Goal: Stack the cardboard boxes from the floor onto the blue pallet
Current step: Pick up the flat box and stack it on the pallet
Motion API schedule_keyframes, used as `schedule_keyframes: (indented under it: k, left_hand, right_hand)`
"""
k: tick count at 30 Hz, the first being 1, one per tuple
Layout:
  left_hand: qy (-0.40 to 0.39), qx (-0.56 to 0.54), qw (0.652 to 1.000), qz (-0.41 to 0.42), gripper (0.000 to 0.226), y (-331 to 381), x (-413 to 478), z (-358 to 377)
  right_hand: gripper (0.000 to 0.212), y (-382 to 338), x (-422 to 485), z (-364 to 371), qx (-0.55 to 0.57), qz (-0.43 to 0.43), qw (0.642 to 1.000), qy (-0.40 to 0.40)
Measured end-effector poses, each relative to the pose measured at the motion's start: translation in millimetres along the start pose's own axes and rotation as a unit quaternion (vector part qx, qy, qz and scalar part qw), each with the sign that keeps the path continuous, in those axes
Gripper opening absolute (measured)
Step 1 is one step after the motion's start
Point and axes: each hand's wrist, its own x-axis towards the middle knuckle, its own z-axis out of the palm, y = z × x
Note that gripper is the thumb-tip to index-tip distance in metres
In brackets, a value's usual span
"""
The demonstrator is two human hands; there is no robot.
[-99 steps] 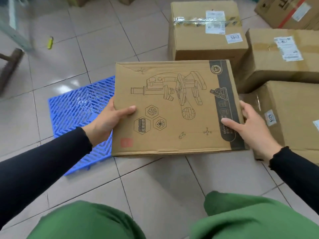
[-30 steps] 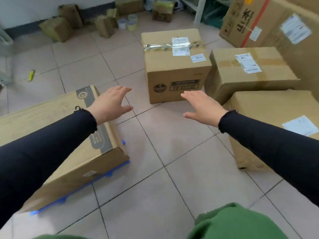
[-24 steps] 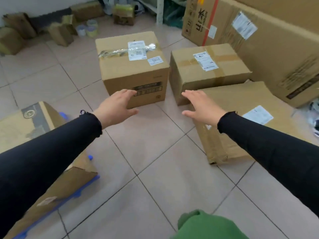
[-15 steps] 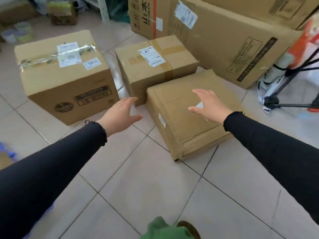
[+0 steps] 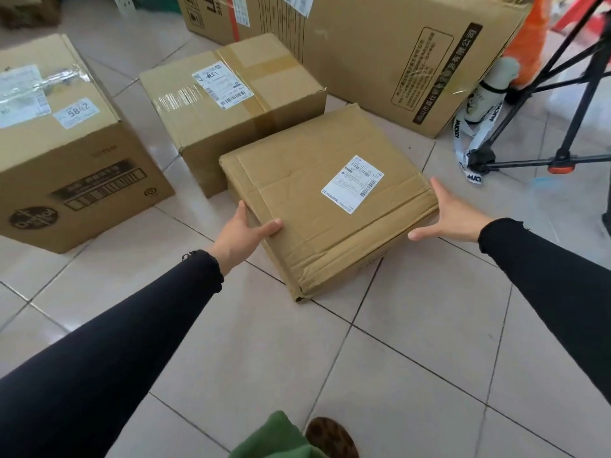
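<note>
A black tripod (image 5: 558, 104) stands on the tiled floor (image 5: 380, 375) beside an orange object (image 5: 529, 38).

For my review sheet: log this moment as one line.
phase: reaching | target: flat box on floor | left hand: touching near-left edge | right hand: open, beside right edge | lift: not started

The flat box (image 5: 325, 200) lies on the floor (image 5: 380, 375) nearest the person. Just behind it, touching, sits the taped box (image 5: 231, 104). Left of it, apart, stands the tall box (image 5: 62, 143). Behind and right of it is the huge carton (image 5: 396, 51). The tripod (image 5: 562, 104) stands to its right.
</note>
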Motion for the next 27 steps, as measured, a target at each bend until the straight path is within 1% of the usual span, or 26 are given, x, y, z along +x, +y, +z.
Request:
schedule_keyframes:
  k: [3, 5, 6, 9, 12, 17, 22, 24, 27]
  left_hand:
    - [-0.022, -0.07, 0.997, 0.0, 0.12, 3, -1, 10]
    - [-0.031, -0.101, 0.994, 0.001, 0.111, 6, -5, 16]
    - [-0.033, -0.113, 0.993, 0.002, 0.11, 8, -8, 19]
    - [-0.035, -0.144, 0.989, 0.009, 0.119, 6, -18, 21]
    - [-0.031, -0.166, 0.985, 0.031, 0.122, 2, -36, 16]
    - [-0.021, -0.192, 0.977, 0.096, 0.125, 8, -85, 0]
    - [0.024, -0.188, 0.965, 0.18, 0.121, 29, -138, -55]
    - [0.045, -0.178, 0.96, 0.213, 0.119, 36, -156, -88]
    - [0.085, -0.175, 0.951, 0.239, 0.114, 41, -187, -143]
  right_hand:
    - [0.146, 2, 7, 10, -0.02, -0.002, 0.999, 0.029]
    - [0.147, -1, 8, 15, -0.039, -0.002, 0.999, 0.035]
    - [0.147, -3, 8, 17, -0.04, -0.005, 0.998, 0.039]
    - [0.146, -9, 0, 23, -0.022, -0.026, 0.998, 0.06]
    - [0.146, -13, -15, 33, -0.015, -0.045, 0.996, 0.078]
    - [0.142, -27, -56, 33, 0.0, -0.076, 0.989, 0.127]
    - [0.145, -76, -93, 16, 0.021, -0.118, 0.974, 0.193]
    - [0.146, -107, -101, 8, 0.034, -0.138, 0.968, 0.207]
    - [0.143, -166, -110, 0, 0.065, -0.182, 0.955, 0.226]
